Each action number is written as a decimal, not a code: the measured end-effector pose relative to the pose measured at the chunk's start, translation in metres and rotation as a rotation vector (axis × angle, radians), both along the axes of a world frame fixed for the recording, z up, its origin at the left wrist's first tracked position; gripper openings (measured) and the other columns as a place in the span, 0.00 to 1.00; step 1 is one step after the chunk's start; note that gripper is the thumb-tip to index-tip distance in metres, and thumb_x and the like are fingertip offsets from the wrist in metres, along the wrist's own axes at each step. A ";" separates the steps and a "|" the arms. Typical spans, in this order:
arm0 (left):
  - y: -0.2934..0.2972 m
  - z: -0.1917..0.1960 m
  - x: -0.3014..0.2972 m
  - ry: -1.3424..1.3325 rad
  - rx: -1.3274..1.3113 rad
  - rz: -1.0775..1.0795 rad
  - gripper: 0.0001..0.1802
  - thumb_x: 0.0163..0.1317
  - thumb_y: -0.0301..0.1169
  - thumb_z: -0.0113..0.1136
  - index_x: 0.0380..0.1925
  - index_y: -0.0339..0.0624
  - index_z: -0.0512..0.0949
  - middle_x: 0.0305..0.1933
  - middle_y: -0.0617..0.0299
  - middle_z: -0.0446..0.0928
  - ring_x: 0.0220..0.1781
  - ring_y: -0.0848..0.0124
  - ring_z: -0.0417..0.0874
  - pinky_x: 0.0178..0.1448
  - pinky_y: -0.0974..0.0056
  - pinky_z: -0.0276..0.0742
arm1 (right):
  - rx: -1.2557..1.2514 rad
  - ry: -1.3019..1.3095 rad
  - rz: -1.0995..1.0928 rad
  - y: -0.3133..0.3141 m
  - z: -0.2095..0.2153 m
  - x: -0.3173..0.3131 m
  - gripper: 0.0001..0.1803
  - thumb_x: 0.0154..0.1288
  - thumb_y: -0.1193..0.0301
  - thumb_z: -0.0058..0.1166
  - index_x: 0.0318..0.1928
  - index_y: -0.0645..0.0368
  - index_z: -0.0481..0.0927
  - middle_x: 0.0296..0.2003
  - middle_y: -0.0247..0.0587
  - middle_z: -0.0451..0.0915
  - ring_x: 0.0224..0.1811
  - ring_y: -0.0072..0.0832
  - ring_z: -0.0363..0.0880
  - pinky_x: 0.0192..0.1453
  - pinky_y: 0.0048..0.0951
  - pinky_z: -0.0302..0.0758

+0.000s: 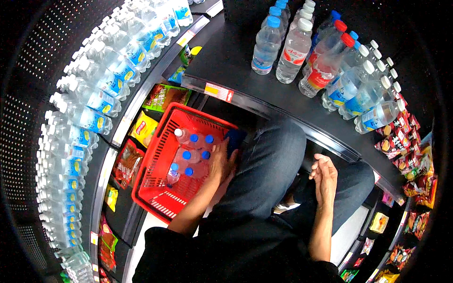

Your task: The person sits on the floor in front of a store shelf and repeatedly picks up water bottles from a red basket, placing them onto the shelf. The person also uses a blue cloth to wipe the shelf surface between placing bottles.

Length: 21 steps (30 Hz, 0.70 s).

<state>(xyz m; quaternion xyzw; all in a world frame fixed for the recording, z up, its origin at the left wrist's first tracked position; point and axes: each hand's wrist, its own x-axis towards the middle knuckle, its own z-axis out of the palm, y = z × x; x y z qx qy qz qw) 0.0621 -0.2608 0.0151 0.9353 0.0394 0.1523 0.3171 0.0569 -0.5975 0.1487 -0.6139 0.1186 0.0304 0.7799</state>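
A red shopping basket [150, 181] stands low in front of me, to the left. Inside it are several clear bottles [187, 155], most with blue caps and one with a white cap. My left hand [221, 161] reaches into the basket's right side, fingers stretched out beside the bottles. Whether its fingertips touch a bottle I cannot make out. Over my bent knees hovers my right hand [324, 177], its fingers loosely curled and nothing in them. A dark blue piece [236, 140] shows at the basket's far right corner.
Rows of clear bottles with white caps [101, 101] fill the left shelf. On the black shelf [226, 61] ahead stand blue-, white- and red-capped bottles [296, 52]. Snack packets [144, 127] lie on the lower left shelf, and more packets [410, 160] lie at the right.
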 end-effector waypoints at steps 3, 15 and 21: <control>0.027 0.038 -0.006 -0.056 0.003 0.038 0.20 0.66 0.32 0.62 0.56 0.37 0.77 0.51 0.46 0.79 0.57 0.46 0.76 0.63 0.49 0.72 | -0.022 -0.014 0.003 0.004 0.005 0.003 0.14 0.79 0.64 0.53 0.52 0.62 0.81 0.31 0.33 0.79 0.27 0.19 0.74 0.32 0.22 0.74; 0.170 0.007 -0.056 -0.021 -0.549 0.445 0.14 0.72 0.24 0.57 0.55 0.33 0.78 0.49 0.54 0.84 0.50 0.70 0.85 0.55 0.65 0.79 | -0.279 -0.425 0.272 0.111 0.117 0.029 0.12 0.80 0.70 0.49 0.51 0.65 0.82 0.30 0.34 0.80 0.29 0.17 0.75 0.35 0.18 0.72; 0.172 0.001 -0.079 0.025 -0.598 0.430 0.15 0.72 0.27 0.57 0.55 0.34 0.78 0.46 0.55 0.85 0.48 0.70 0.85 0.53 0.65 0.79 | -0.357 -0.464 0.593 0.177 0.141 0.058 0.12 0.80 0.71 0.47 0.52 0.62 0.82 0.32 0.33 0.81 0.34 0.17 0.79 0.39 0.21 0.77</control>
